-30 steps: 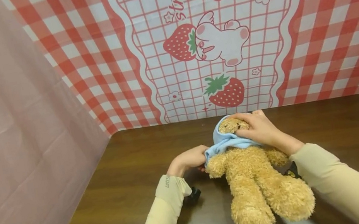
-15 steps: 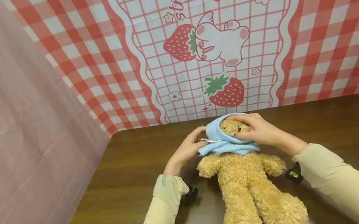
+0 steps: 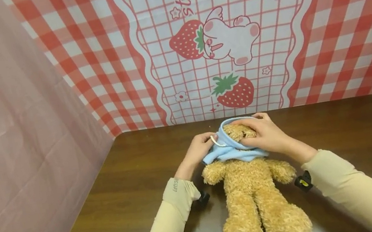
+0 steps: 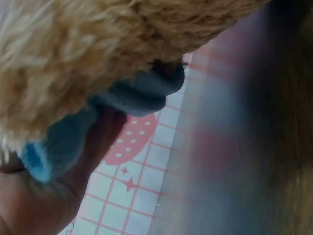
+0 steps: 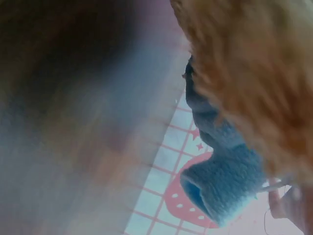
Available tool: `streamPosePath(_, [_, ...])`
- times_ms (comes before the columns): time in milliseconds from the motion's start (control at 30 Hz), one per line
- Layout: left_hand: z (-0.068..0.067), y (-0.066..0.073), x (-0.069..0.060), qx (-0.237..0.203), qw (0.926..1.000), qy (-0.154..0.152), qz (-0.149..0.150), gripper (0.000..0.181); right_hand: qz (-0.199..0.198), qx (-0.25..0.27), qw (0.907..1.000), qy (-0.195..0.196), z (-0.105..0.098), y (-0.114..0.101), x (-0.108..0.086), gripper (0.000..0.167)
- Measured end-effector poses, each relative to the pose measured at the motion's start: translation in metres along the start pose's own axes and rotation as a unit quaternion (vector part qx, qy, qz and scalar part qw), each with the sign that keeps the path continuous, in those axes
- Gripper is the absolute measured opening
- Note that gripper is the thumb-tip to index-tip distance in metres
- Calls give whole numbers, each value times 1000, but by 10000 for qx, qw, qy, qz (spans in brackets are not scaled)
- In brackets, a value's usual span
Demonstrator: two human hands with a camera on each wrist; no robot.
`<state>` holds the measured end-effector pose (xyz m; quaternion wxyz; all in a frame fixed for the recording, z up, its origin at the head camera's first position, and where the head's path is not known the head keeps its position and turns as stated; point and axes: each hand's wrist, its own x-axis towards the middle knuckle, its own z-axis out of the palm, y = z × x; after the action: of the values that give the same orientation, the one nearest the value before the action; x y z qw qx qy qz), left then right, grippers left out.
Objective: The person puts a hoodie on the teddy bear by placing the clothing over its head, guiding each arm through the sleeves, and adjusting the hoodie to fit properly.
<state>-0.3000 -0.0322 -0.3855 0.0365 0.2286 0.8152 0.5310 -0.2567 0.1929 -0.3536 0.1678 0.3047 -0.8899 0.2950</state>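
Observation:
A tan teddy bear (image 3: 248, 183) lies on its back with its feet toward me. Around its head and neck is a small light-blue hooded top (image 3: 228, 153), bunched above the arms; both furry arms lie outside it. My left hand (image 3: 197, 151) grips the hood's left side beside a white drawstring (image 3: 216, 142). Over on the right, my right hand (image 3: 270, 135) holds the hood's edge, its thumb near the bear's muzzle and covering part of the face. One loose blue sleeve (image 5: 227, 183) hangs in the right wrist view. Fur (image 4: 107, 54) fills much of the left wrist view.
A brown wooden table (image 3: 140, 196) bears the bear. Behind it hangs a red-and-white checked cloth (image 3: 99, 73) with strawberry prints, close to the bear's head. A pink curtain (image 3: 20, 130) stands along the left side.
My left hand has left the sleeve area by the bear's arm and moved up to the hood's side. The bear has shifted left and toward me; the right hand stays at the hood.

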Motion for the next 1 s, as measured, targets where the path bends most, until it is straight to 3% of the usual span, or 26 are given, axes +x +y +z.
streamPosePath(233, [-7,-4,-3,311,9911,-1293,112,27,-153,-119,9978,636,10,-1,-4,47])
streamPosePath(333, [-10,-6,-3,407,9858,-1612,250,24,43,104,9973,721,12,-1,-7,46])
streamPosePath(400, [-11,-8,-4,488,9844,-1647,373,24,242,344,9967,699,12,-2,-8,46])
streamPosePath(567, [-11,-14,-3,495,9894,-1218,615,15,878,1007,9899,475,10,-5,-10,45])
streamPosePath(667, [-13,-14,-3,395,9894,-1188,732,14,1227,1267,9838,322,8,-5,-10,45])
streamPosePath(767, [-16,-13,-2,393,9887,-1135,896,13,1286,1314,9828,182,7,-3,-9,44])
streamPosePath(867, [-19,-4,-4,-164,9881,-1123,1034,2,1133,1342,9844,48,7,-1,-10,44])
streamPosePath(1000, [-23,17,-13,-720,9750,-1620,1342,43,867,1528,9844,-70,7,3,-11,43])
